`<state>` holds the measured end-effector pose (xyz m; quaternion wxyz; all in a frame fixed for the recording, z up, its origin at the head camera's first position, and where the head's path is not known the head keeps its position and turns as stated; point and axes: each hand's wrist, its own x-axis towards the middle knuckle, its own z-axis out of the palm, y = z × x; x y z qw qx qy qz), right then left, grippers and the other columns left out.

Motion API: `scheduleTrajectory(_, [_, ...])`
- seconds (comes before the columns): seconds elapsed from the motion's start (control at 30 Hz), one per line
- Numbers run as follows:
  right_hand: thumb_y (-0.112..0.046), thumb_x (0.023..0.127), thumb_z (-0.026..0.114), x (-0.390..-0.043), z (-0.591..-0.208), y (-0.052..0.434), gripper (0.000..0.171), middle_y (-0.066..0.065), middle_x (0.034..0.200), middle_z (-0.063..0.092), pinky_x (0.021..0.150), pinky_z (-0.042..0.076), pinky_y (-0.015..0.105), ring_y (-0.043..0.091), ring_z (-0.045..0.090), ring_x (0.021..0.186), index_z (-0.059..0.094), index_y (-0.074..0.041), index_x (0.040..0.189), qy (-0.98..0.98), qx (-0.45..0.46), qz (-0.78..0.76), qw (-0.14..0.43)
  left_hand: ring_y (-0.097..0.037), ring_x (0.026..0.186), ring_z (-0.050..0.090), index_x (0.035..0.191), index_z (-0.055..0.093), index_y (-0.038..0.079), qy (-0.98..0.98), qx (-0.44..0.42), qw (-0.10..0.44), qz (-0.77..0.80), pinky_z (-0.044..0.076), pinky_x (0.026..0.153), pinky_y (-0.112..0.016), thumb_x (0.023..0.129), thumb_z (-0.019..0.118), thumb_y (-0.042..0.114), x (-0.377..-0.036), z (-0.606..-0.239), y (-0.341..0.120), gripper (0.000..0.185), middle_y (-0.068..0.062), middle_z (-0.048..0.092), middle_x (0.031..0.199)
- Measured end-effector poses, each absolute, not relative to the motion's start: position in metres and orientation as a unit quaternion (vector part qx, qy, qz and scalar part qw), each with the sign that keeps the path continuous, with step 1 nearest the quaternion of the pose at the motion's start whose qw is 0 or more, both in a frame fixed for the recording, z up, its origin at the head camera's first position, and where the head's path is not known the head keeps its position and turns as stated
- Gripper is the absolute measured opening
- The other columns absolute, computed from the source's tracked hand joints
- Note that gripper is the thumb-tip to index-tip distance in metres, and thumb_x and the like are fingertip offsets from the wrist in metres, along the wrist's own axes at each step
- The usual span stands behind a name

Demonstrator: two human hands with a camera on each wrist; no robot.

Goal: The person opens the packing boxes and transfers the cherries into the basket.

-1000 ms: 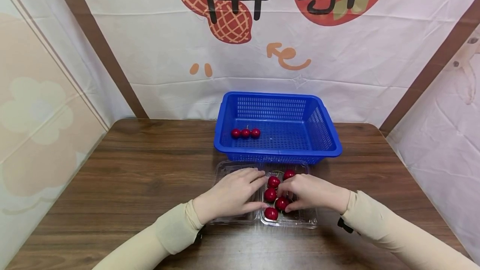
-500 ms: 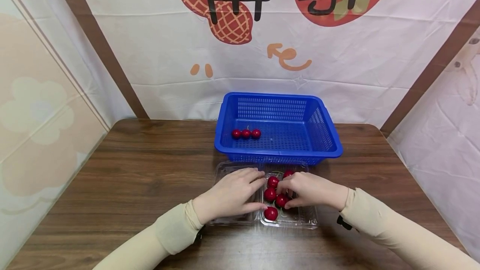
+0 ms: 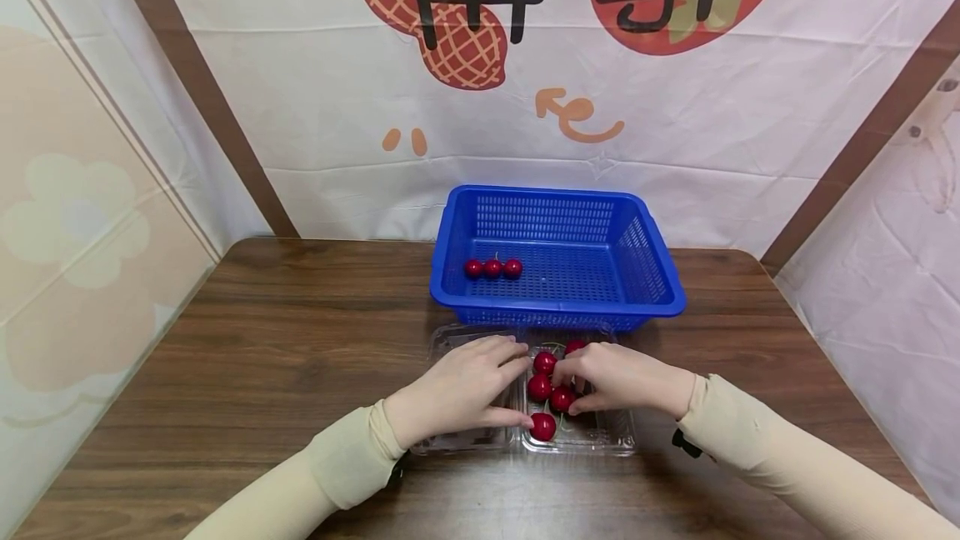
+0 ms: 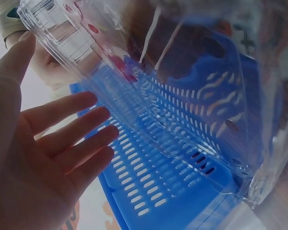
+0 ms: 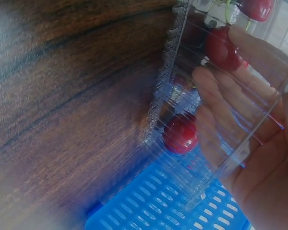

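A clear plastic clamshell box (image 3: pixel 600 442) lies opened flat, with several red cherries (image 3: pixel 539 387) in its right half. My right hand (image 3: pixel 611 379) reaches into that half and pinches one cherry (image 5: pixel 223 48) between thumb and fingers. Another cherry (image 5: pixel 180 133) sits beside those fingers, seen through the clear wall in the right wrist view. My left hand (image 3: pixel 468 387) stretches over the left half, its fingertips at the box's middle fold and its thumb tip by the nearest cherry (image 3: pixel 543 427). In the left wrist view the left fingers (image 4: pixel 81 122) are extended and hold nothing.
Right behind the box stands a blue perforated basket (image 3: pixel 558 305), with three cherries (image 3: pixel 492 268) in a row at its left. Brown wood-grain table (image 3: pixel 300 340) extends on both sides. A printed white cloth (image 3: pixel 315 107) hangs behind the table.
My right hand and the cherry it pinches have shifted very slightly to the left, and the cherries beside it have shifted a little too. My left hand has stayed in place.
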<state>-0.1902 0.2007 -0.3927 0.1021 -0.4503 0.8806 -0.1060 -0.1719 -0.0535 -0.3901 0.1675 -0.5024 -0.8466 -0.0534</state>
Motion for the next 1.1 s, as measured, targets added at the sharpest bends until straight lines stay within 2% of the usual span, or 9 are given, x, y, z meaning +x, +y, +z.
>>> scheduleTrajectory(0.33, [-0.03, 0.078, 0.077, -0.1923, -0.3941, 0.2013, 0.027, -0.007, 0.092, 0.068, 0.063, 0.05, 0.013, 0.001, 0.061, 0.071, 0.067, -0.017, 0.1, 0.882, -0.444, -0.111, 0.112, -0.023, 0.116, 0.057, 0.117, 0.064, 0.008, -0.846, -0.503, 0.169, -0.054, 0.043, 0.105, -0.033, 0.08, 0.056, 0.068, -0.1715, -0.392, -0.0528, 0.071, -0.009, 0.062, 0.122])
scheduleTrajectory(1.1, [-0.015, 0.076, 0.077, -0.1906, -0.3931, 0.1991, 0.026, -0.001, 0.091, 0.068, 0.064, 0.05, 0.011, 0.002, 0.061, 0.072, 0.066, -0.009, 0.1, 0.873, -0.456, -0.136, 0.105, -0.023, 0.115, 0.057, 0.114, 0.065, 0.007, -0.844, -0.504, 0.178, -0.054, 0.044, 0.104, -0.033, 0.08, 0.058, 0.067, -0.1718, -0.3926, -0.0517, 0.07, -0.009, 0.063, 0.12])
